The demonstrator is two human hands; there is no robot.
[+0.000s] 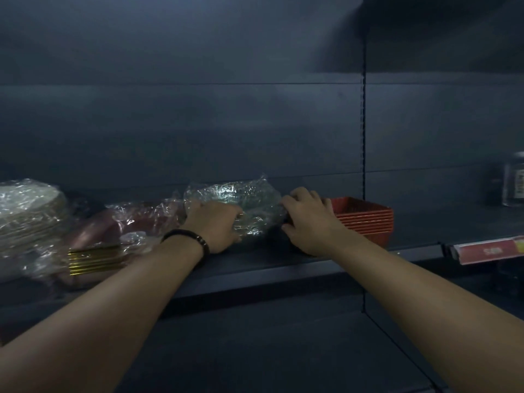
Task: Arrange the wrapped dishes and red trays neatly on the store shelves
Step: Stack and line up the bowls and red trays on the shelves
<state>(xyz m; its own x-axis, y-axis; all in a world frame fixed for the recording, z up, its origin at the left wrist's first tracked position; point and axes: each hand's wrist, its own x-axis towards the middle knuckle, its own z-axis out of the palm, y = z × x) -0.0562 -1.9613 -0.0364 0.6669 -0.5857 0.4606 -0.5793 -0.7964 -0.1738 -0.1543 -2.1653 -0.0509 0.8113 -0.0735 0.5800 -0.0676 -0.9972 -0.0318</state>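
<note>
A bundle of dark dishes in clear crinkled wrap sits on the dark shelf. My left hand grips its left side and my right hand grips its right side. A stack of red trays stands just right of the bundle, close behind my right hand. Left of it lies a wrapped pink dish set with gold-edged rims. At the far left stands a wrapped stack of white plates.
A glass jar stands on the neighbouring shelf at the far right. A red price label hangs on that shelf's front edge. A slotted upright divides the two bays. The dark back panel rises behind everything.
</note>
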